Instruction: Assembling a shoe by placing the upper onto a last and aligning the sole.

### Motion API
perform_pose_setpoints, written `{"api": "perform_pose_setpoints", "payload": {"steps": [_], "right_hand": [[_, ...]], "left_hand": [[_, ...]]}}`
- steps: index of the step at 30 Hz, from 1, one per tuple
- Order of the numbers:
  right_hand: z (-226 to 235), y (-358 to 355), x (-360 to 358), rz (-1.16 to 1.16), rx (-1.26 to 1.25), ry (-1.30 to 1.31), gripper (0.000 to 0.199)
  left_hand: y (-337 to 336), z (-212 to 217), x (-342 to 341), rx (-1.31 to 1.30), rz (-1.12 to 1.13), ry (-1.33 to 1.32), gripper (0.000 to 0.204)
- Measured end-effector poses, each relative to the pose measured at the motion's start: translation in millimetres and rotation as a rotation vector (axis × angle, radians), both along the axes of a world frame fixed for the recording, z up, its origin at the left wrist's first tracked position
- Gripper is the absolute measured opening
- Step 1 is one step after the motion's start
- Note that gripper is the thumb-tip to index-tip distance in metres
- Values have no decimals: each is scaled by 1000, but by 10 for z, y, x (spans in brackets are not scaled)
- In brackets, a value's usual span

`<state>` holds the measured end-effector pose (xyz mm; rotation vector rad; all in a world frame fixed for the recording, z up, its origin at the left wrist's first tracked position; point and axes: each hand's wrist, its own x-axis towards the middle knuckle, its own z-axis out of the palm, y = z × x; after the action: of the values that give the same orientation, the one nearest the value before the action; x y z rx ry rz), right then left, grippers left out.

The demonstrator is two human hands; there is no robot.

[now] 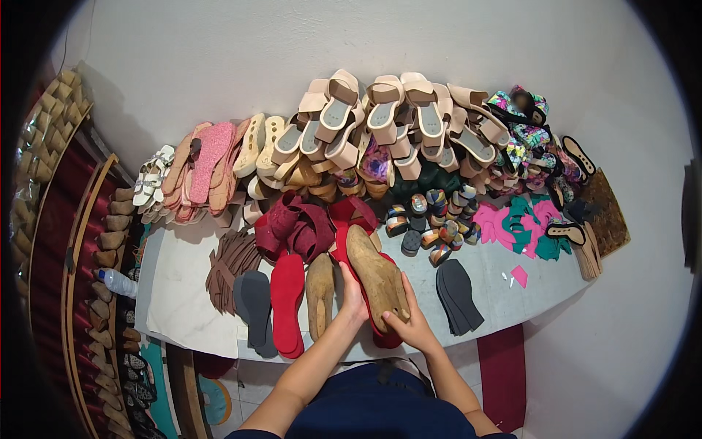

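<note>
A brown wooden shoe last (376, 274) is held between my two hands over the table's near edge. Red shoe material (386, 339) shows beneath and around it, with a red strap piece at its far end. My left hand (354, 296) grips the left side, fingers partly hidden under the red material. My right hand (411, 322) wraps the heel end from the right, thumb on top of the last. Left of my left hand lies a second wooden last (319, 296), beside red insoles (287, 304) and dark grey soles (254, 307).
Dark red straps (296, 228) and brown strips (232, 262) lie behind. Patterned heels (440, 233), grey soles (458, 296) and pink and green scraps (523, 223) are on the right. Beige sandals (340, 110) are piled along the wall. Racks of lasts (110, 241) stand left.
</note>
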<state>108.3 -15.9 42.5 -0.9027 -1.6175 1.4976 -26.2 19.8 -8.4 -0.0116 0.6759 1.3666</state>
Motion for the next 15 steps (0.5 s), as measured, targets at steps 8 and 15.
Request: {"api": "perform_pose_setpoints", "payload": {"steps": [8,15], "right_hand": [[-166,-193,27,-21,163,-114,81],[-263,-255,6,-49,396,-229,81]], "left_hand": [[20,-31,-63,179,-171,-15,89],[-14,34,-83,236,-219,-63,86]]}}
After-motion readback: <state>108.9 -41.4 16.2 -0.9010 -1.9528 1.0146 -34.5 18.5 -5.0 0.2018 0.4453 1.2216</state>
